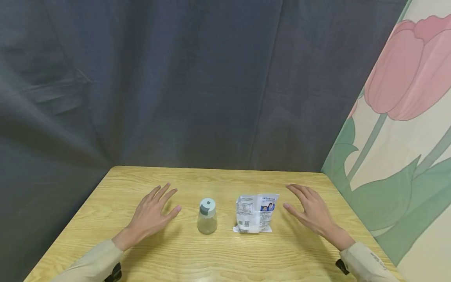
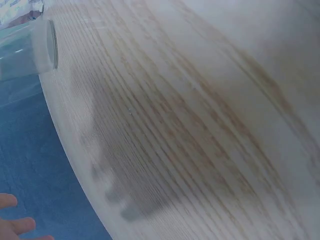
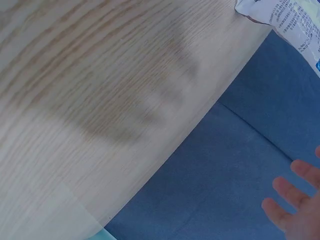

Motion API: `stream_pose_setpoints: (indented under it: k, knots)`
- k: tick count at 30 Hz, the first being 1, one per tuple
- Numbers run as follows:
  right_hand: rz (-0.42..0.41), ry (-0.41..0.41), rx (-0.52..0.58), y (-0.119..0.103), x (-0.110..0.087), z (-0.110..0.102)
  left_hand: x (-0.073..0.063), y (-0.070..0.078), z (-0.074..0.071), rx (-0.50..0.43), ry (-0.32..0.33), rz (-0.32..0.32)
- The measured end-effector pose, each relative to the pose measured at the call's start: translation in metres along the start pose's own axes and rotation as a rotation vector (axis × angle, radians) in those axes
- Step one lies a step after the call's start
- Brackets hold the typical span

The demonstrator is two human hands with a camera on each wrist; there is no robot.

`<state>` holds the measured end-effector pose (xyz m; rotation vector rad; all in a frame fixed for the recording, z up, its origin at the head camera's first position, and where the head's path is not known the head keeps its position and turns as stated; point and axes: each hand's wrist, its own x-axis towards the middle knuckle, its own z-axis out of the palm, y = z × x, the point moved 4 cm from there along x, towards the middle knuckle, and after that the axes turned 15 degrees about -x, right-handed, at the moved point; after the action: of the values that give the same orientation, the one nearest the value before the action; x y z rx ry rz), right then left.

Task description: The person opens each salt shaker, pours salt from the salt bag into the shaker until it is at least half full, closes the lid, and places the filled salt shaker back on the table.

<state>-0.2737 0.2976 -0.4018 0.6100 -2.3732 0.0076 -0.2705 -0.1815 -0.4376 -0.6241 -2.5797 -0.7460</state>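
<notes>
A small clear glass shaker jar [image 1: 207, 223] with a pale blue lid stands upright near the middle of the wooden table. To its right, a white printed packet [image 1: 248, 213] stands on the table, a blue picture on its front. My left hand [image 1: 150, 213], fingers spread, hovers left of the jar without touching it. On the other side my right hand [image 1: 310, 209] hovers right of the packet, apart from it, fingers extended. In the left wrist view the jar [image 2: 25, 50] lies at the upper left; the right wrist view catches the packet [image 3: 287, 22] at the upper right.
Behind the wooden table [image 1: 225, 258] hangs a dark grey-blue curtain [image 1: 197, 86], which also runs down the left side. A wall with painted tulips [image 1: 405, 156] borders the table on the right.
</notes>
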Motion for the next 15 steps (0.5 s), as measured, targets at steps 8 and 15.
stream_pose_setpoints:
  k: [8, 15]
  knots:
    - [-0.018, 0.039, 0.016, -0.0019, 0.0026, -0.0044, -0.0009, 0.0008, 0.0, -0.01, 0.005, 0.0]
    - [-0.024, 0.071, 0.024, -0.0049, 0.005, -0.0099, 0.0002, 0.001, -0.0001, -0.027, -0.001, -0.009]
